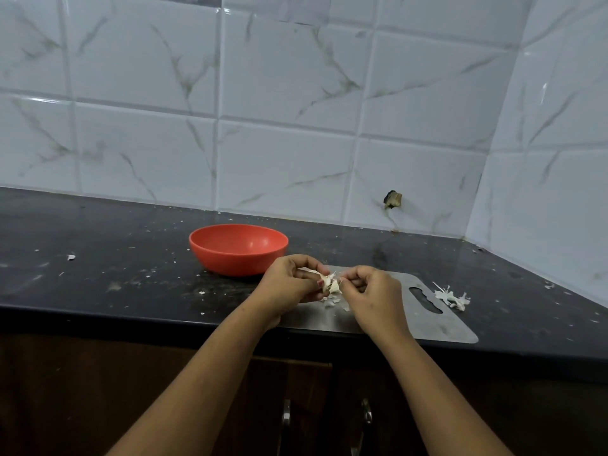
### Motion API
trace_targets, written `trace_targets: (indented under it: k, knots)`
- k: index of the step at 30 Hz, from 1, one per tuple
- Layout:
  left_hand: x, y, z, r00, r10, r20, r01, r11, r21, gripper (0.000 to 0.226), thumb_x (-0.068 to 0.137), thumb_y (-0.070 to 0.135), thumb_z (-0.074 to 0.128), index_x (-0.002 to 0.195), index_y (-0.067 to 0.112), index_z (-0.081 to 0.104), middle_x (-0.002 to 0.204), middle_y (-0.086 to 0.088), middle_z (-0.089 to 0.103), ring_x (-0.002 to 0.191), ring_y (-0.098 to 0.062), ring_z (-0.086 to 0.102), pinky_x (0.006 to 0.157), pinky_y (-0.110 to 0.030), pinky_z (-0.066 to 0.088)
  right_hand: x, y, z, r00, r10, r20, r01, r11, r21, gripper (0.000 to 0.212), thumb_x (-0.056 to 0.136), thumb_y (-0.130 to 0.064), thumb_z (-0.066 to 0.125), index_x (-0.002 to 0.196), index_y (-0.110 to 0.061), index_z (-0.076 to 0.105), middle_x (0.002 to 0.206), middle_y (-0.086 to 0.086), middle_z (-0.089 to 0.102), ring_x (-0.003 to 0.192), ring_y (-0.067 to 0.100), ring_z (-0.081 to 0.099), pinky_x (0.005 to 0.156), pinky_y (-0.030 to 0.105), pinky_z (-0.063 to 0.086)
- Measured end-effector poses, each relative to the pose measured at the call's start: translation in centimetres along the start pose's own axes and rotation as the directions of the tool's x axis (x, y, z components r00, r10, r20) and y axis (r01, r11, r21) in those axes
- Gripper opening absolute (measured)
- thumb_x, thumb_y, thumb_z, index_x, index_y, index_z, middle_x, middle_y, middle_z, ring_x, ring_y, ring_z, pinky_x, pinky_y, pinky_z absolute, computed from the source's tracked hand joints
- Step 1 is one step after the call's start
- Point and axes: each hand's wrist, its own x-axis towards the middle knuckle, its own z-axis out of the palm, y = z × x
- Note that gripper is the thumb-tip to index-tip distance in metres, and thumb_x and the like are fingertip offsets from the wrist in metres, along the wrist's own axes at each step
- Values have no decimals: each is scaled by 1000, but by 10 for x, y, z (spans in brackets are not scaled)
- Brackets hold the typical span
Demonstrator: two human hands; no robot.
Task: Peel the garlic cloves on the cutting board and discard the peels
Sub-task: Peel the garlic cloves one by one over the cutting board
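Note:
A steel cutting board (437,327) lies at the counter's front edge. Just above it my left hand (291,284) grips a pale garlic clove (333,284) with loose skin sticking out. My right hand (373,291) is close against it on the right, its thumb and fingertips pinching a strip of the skin at the clove's top. A few small peel bits (332,302) lie on the board under my hands. A heap of white peels (452,298) lies just off the board's right end.
An orange-red bowl (238,250) stands behind the board on the left; it looks empty. The dark counter (115,258) is speckled with peel crumbs. Tiled walls close the back and right side. Cabinet handles (286,414) sit below the counter edge.

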Motion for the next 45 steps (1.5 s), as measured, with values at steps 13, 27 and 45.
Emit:
trace_targets:
  k: [13, 27, 45]
  knots:
    - [1, -1, 0, 998, 18, -52, -16, 999, 35, 20, 84, -15, 58, 84, 4, 63, 80, -20, 67, 72, -21, 68, 69, -25, 59, 0, -1, 0, 998, -28, 54, 31, 998, -49, 22, 87, 0, 57, 86, -17, 71, 76, -8, 65, 67, 2, 59, 57, 11, 44]
    - [-2, -1, 5, 997, 44, -62, -35, 991, 133, 25, 80, -7, 70, 100, 6, 64, 86, -19, 73, 85, -28, 72, 77, -32, 59, 0, -3, 0, 990, -67, 121, 64, 997, 30, 8, 89, -10, 65, 90, -16, 72, 75, -12, 65, 72, -8, 60, 62, 7, 45]
    - [3, -7, 4, 988, 123, -96, -112, 987, 115, 20, 81, -10, 67, 85, 9, 69, 76, -12, 72, 75, -19, 70, 69, -24, 55, -2, -3, 3, 986, -28, 166, 54, 987, -153, 9, 94, -23, 56, 91, -21, 64, 76, -8, 64, 69, 8, 59, 64, 29, 49]
